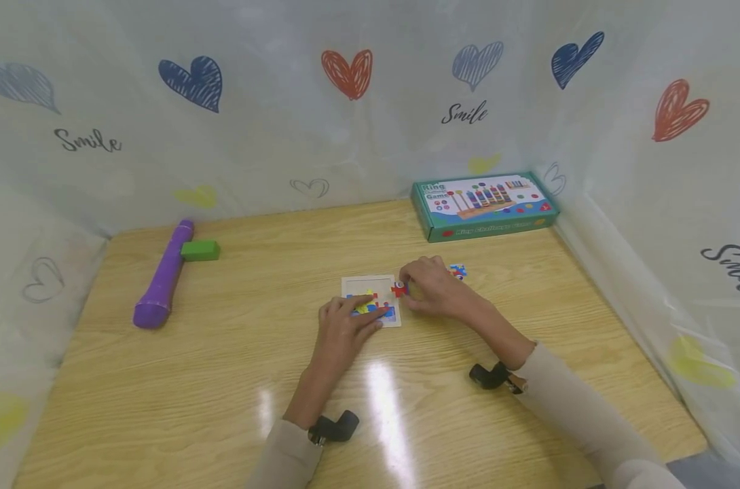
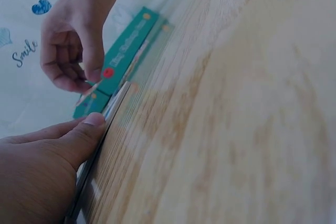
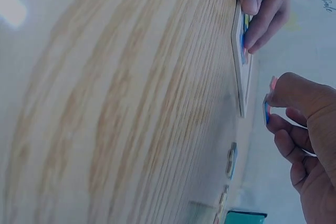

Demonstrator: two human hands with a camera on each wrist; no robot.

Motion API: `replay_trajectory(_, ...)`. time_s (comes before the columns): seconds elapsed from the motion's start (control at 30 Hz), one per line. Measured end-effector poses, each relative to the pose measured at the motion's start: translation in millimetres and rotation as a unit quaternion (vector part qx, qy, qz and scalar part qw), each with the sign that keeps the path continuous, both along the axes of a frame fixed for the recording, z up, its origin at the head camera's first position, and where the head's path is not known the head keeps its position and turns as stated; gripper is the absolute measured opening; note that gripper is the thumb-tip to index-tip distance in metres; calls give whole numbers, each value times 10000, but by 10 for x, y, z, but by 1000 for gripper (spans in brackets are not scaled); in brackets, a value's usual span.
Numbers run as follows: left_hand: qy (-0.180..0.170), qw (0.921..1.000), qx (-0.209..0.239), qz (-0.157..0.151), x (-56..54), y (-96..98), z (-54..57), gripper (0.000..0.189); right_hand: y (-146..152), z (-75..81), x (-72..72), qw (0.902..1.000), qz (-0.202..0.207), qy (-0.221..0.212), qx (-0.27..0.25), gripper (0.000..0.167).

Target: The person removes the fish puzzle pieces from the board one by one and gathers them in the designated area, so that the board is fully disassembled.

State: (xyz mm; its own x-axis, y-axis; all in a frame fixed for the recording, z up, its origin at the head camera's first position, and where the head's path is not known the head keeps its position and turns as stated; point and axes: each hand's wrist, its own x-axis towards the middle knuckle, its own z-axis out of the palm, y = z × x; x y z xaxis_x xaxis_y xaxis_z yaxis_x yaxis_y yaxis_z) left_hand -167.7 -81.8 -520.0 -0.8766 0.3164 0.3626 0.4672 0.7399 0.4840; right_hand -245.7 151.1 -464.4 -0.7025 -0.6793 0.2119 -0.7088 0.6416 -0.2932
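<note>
A small square puzzle tray (image 1: 367,278) with a pale rim lies mid-table, its lower part filled with yellow, blue and red puzzle pieces (image 1: 364,309). My left hand (image 1: 338,331) rests on those pieces with its fingers extended across the tray. Just off the tray's right side, my right hand (image 1: 434,288) pinches a red and blue puzzle piece (image 1: 398,290) between thumb and fingers. The right wrist view shows that thin piece (image 3: 266,109) edge-on, raised above the table. Behind the right hand lies another blue and red puzzle piece (image 1: 458,271), partly hidden.
At the back right stands a green Ring Challenge Game box (image 1: 486,207). A purple microphone-shaped toy (image 1: 163,278) lies on the left, with a green block (image 1: 201,250) against it. Sheeting (image 1: 254,136) printed with hearts borders the table at the back and sides.
</note>
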Motion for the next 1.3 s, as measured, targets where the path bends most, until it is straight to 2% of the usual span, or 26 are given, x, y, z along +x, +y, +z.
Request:
replay_trajectory(0.2,-95,9999,-68,30,3,1,4,28,91,-4,17,10000,-27,16,19,19)
replay_trajectory(0.43,70,10000,66,-4,-2,-3,-14,27,209,8,30,9998,-143,-120,113,20)
replay_trajectory(0.83,30,9998,179,-9,-16,-1,-29,26,391,8,24,9996,-235,-152,-21,20)
replay_trajectory(1.13,-45,9998,174,-28,-12,2,-18,26,529,3,18,9995,-299,-63,29,19)
replay_trajectory(1.3,-68,9998,189,-21,-13,6,-16,26,591,3,13,9989,-426,-170,127,18)
